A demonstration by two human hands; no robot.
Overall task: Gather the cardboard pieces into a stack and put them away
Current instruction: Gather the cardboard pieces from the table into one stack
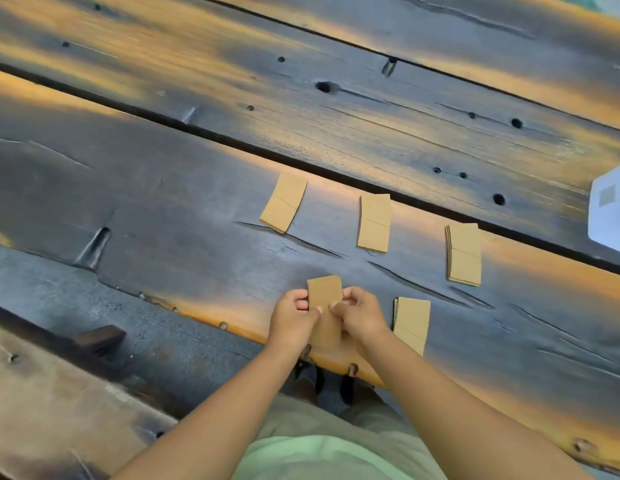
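Observation:
Both hands hold one small stack of brown cardboard pieces (324,296) just above the near edge of the dark wooden table (163,188). My left hand (291,317) grips its left side and my right hand (358,313) grips its right side. Other thin cardboard stacks lie flat on the table: one at the far left (283,203), one in the middle (374,223), one at the right (464,254), and one close beside my right wrist (411,322). Each lying stack shows a faint crease line across its middle.
A white box or sheet with a small tan patch (610,213) sits at the table's right edge. A wooden bench (52,403) runs along the lower left. My feet (322,379) show on the ground below the table edge. Deep gaps separate the planks.

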